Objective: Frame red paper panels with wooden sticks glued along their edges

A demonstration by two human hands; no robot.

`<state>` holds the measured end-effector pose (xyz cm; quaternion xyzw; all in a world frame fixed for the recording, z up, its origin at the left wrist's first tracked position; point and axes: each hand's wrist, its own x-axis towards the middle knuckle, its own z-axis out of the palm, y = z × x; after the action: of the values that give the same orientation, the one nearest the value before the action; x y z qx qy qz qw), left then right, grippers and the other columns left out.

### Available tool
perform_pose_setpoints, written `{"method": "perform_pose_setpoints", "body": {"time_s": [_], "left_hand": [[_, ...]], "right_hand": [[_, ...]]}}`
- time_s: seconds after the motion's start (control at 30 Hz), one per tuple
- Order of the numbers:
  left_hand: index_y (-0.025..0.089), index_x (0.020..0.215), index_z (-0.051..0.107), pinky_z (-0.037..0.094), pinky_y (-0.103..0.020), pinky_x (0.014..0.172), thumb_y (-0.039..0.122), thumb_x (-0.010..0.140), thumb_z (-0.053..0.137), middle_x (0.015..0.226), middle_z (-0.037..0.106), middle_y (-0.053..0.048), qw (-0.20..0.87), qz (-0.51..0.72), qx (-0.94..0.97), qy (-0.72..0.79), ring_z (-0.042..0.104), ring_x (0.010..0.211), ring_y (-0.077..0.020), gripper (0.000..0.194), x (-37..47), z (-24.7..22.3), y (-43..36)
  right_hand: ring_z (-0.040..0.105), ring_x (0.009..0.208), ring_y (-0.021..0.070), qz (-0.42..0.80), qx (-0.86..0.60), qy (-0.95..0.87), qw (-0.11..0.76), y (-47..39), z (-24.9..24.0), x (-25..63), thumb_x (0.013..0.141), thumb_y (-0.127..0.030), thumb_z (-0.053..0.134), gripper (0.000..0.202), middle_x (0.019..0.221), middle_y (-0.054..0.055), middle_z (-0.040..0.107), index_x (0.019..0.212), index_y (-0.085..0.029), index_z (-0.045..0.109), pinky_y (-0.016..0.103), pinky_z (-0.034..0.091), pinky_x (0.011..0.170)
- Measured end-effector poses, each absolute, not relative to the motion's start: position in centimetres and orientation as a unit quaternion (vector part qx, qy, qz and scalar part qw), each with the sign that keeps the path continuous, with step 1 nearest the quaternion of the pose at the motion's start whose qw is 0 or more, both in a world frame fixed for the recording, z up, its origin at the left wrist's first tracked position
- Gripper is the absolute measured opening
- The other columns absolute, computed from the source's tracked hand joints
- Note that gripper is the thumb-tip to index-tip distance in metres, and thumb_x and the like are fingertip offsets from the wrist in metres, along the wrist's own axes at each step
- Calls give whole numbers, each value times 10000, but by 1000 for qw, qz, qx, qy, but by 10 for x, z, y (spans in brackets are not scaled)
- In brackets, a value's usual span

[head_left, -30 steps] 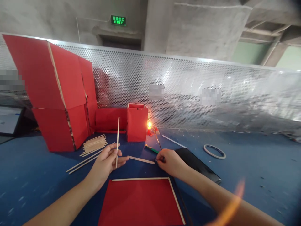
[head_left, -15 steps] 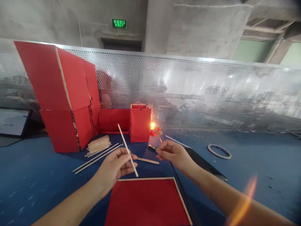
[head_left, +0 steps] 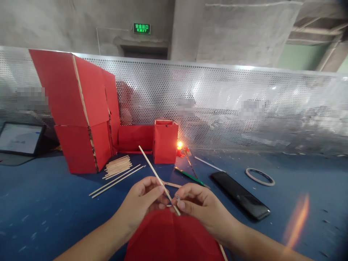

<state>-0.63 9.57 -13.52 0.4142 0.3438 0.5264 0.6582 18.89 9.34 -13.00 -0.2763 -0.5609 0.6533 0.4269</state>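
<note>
My left hand point(head_left: 148, 195) grips a thin wooden stick point(head_left: 150, 165), which slants from upper left to lower right. Close beside the stick's lower end, my right hand point(head_left: 195, 203) is pinched on a small greyish scrap point(head_left: 178, 198), too small to name surely. Below both hands is a red panel point(head_left: 168, 235), its upper edge looking curved, with a pale wooden strip point(head_left: 223, 252) at its right side. A green-handled craft knife point(head_left: 190, 176) lies just beyond my right hand, and a flat wooden piece point(head_left: 173, 185) is partly hidden behind my fingers.
A lit candle point(head_left: 179, 146) burns beside a red open-topped box point(head_left: 165, 145). Tall red boxes point(head_left: 81, 108) and a pile of wooden sticks point(head_left: 117, 167) stand left. A black phone point(head_left: 240, 195) and tape roll point(head_left: 260, 177) lie right; a tablet point(head_left: 20, 137) stands far left.
The green knife has left my right hand and lies on the table. Both hands have come together at the stick's lower end. The red panel's upper edge now looks curved rather than straight.
</note>
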Motion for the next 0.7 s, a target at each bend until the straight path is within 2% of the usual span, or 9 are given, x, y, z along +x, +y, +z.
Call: {"method": "perform_pose_setpoints", "body": {"time_s": [0.1,0.2,0.33,0.4,0.53,0.6,0.7], "left_hand": [[150,775,741,563,-195,573,431,569,932,663,746,-5,646,547,391,361,665,560,-100,397,-8,-133,97],[141,743,755,573,-176,560,432,468,968,632,732,6,635,572,354,379,660,554,-91,453,-11,-127,98],[142,700,758,597,-194,528,371,395,998,589,710,8,644,588,307,381,656,553,-106,450,-12,-122,98],[136,691,756,600,-196,509,291,468,989,577,701,6,650,593,286,380,654,543,-108,357,-11,-121,98],[116,694,753,601,-191,492,134,735,840,563,682,2,650,606,253,382,641,509,-97,98,-11,-118,97],[118,699,753,604,-187,496,82,820,747,562,676,4,645,618,240,380,641,501,-92,126,-12,-116,99],[129,680,743,610,-183,492,39,912,608,554,664,12,634,639,221,375,636,484,-78,283,-17,-112,103]], "right_hand": [[670,721,77,654,-254,-563,436,93,-132,190,736,-300,873,188,787,-30,760,823,-217,730,225,512,761],[672,722,68,666,-230,-561,434,92,-134,190,761,-289,860,155,791,-29,774,827,-225,735,210,506,748],[683,725,62,680,-216,-557,424,91,-138,189,778,-270,851,127,801,-24,785,839,-233,747,192,502,729],[697,743,67,691,-206,-546,427,90,-141,188,779,-256,851,120,807,-29,781,837,-238,748,189,508,727],[723,769,77,703,-203,-531,427,91,-145,189,777,-222,852,117,812,-36,774,837,-237,753,181,524,725],[734,773,83,708,-204,-531,418,91,-146,189,781,-211,848,113,822,-25,782,844,-229,756,181,532,726],[743,773,89,720,-192,-532,402,92,-148,190,792,-198,838,112,828,-11,796,864,-227,757,182,538,723]]}}
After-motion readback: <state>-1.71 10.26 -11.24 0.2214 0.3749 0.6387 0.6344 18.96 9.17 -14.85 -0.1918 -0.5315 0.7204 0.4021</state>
